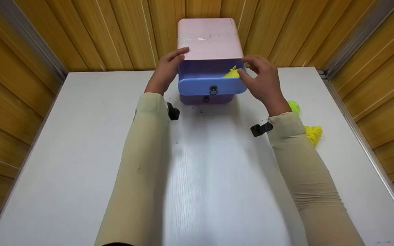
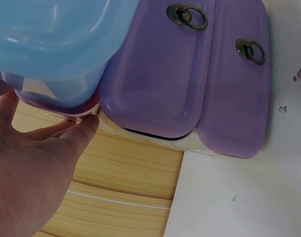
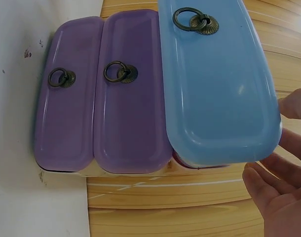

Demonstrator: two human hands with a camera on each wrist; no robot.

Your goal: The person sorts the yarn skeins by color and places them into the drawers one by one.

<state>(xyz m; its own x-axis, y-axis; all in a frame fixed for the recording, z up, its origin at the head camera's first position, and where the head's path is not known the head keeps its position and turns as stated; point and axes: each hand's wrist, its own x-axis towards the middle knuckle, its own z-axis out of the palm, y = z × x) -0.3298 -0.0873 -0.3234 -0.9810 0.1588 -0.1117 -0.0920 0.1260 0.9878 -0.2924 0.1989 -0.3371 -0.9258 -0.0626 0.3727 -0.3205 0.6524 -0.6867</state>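
A small chest with a pink top [image 1: 210, 39] stands at the back of the table, and its blue top drawer [image 1: 197, 87] is pulled out. Inside it, on the right, lies a bundle of yellow yarn [image 1: 232, 73]. My left hand [image 1: 167, 70] rests against the chest's left side, its fingertips at the top edge. At the drawer's right side is my right hand [image 1: 263, 77], thumb near the drawer front and a fingertip at the chest's top corner. Two purple drawers, the middle drawer [image 3: 131, 98] and the bottom drawer [image 3: 69, 108], are pushed in; each front bears a ring pull.
Right of the chest, partly behind my right arm, lie a green yarn ball [image 1: 294, 107] and another yellow yarn bundle [image 1: 313, 134]. The white table [image 1: 200, 177] has small dark marks. Wood-patterned walls [image 1: 115, 34] border its back and sides.
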